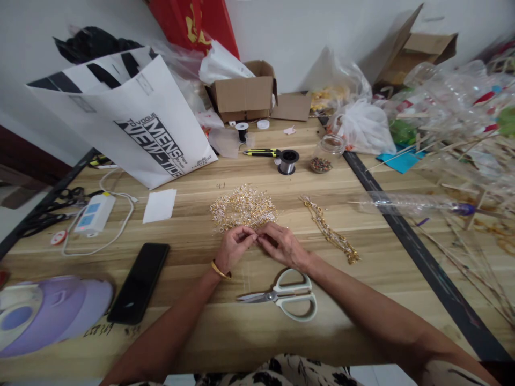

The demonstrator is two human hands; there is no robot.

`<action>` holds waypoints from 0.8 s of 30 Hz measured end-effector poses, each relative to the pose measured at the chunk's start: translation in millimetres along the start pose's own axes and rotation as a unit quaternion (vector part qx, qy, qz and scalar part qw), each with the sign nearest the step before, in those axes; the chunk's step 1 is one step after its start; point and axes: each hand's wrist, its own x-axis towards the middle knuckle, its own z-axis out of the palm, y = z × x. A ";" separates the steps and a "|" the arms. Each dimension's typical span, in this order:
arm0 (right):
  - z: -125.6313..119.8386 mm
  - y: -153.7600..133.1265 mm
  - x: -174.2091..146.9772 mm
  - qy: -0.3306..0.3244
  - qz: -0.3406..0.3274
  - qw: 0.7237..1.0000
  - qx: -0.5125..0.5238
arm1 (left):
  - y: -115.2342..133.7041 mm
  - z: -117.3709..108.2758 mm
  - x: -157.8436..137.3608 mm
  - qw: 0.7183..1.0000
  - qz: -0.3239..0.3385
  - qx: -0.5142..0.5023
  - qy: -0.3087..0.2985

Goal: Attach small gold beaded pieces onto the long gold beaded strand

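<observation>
My left hand (236, 246) and my right hand (282, 244) meet at the near edge of a pile of small gold and clear beads (243, 208). Both hands are closed in a pinch, fingertips touching or nearly so. Whatever lies between them is too small to make out. A pair of scissors (295, 295) with pale handles lies on the table just below my hands, blades pointing left. To the right of my right hand rests a bundle of beaded gold strands (332, 231).
Behind the pile are a wire spool (288, 162), a yellow-black cutter (260, 153) and a glass jar (322, 155) of beads. A black phone (139, 283) and a purple-white device (56, 313) lie left. A white paper bag (132, 115) stands behind; plastic bottles and sticks crowd the right.
</observation>
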 end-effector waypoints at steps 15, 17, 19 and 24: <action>-0.7 -0.2 2.0 0.015 0.052 0.997 0.058 | 0.4 -0.4 -0.8 1.000 -0.005 -0.001 -0.009; -0.7 -0.6 1.8 0.019 0.058 0.996 0.064 | 1.8 -0.4 -1.3 1.000 -0.006 -0.001 -0.009; -0.8 -0.5 1.4 0.021 0.066 0.995 0.070 | 2.8 -0.2 -1.5 1.000 -0.007 -0.002 -0.010; -1.7 0.1 1.8 0.017 0.073 0.995 0.073 | 3.6 0.2 -1.2 1.000 -0.012 -0.012 -0.011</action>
